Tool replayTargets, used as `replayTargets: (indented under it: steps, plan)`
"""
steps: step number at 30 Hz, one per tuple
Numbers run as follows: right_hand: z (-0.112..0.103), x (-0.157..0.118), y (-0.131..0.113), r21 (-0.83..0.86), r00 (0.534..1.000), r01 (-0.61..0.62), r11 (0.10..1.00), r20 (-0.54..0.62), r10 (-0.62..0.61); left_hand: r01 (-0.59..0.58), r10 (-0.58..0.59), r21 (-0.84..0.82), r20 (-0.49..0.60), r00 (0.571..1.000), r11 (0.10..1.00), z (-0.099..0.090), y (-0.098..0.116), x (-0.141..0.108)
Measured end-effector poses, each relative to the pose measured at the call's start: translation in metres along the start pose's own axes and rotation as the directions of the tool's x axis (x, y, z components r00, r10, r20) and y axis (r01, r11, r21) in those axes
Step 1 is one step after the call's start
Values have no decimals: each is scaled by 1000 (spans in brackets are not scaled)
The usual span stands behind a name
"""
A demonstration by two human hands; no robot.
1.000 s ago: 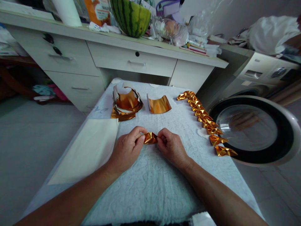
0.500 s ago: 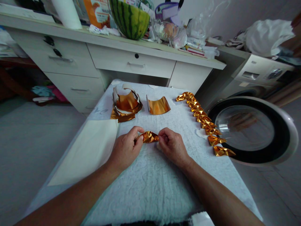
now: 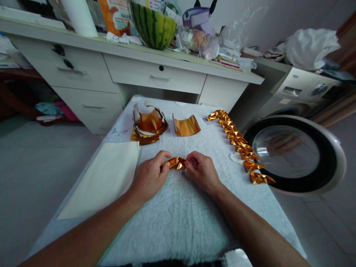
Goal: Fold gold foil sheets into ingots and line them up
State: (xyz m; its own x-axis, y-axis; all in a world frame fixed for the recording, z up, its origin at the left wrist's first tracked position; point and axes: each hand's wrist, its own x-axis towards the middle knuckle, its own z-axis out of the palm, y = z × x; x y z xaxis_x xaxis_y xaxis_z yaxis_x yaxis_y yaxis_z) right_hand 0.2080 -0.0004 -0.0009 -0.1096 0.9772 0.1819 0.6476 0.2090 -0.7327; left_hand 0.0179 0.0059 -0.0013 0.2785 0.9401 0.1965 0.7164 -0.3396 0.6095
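Note:
A small folded piece of shiny gold foil paper [image 3: 177,163] is stretched between my two hands above the cloth-covered table [image 3: 178,218]. My left hand [image 3: 151,172] pinches its left end between thumb and fingers. At the other end, my right hand [image 3: 203,170] has its fingertips closed on the foil. Beyond them lies a curved, unfolded gold foil sheet [image 3: 187,126]. Left of that sheet is a loose curled stack of gold foil sheets [image 3: 150,122] with pale backs. Along the right edge runs a row of several folded gold foil pieces [image 3: 237,141].
Pale paper sheets [image 3: 102,181] lie at the table's left. A white desk [image 3: 155,76] stands behind, bearing half a watermelon [image 3: 154,26], an orange packet [image 3: 115,16] and plastic bags. At the right, the open round door [image 3: 294,154] of a washing machine [image 3: 303,87] comes close to the table edge.
Both hands stay almost in place, still gripping the foil piece, which has tilted slightly. The whole view has shifted a little; nothing else on the table has moved.

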Motion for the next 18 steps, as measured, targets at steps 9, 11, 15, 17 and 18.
replayTargets:
  steps: [9, 11, 15, 17, 18]
  plan:
    - [0, 3, 5, 1, 1000, -15, 1000, -7, 15, 10, -8, -56, 37, 999, 998, -1, 0, -1]
    - [0, 4, 8, -22, 999, -23, 999, -33, 23, 3, 0, -104, 35, 999, 995, -1, -1, -1]
    - [-7, 8, 10, -87, 998, -49, 995, -52, 45, 9, -3, -162, 34, 999, 987, 0, -2, -1]
    - [-15, 10, 8, -131, 996, -68, 989, -59, 61, 16, -9, -160, 47, 999, 987, 2, -3, -1]
    - [-20, 10, 7, -158, 996, -76, 985, -65, 67, 15, -8, -152, 52, 999, 988, 2, -4, -1]
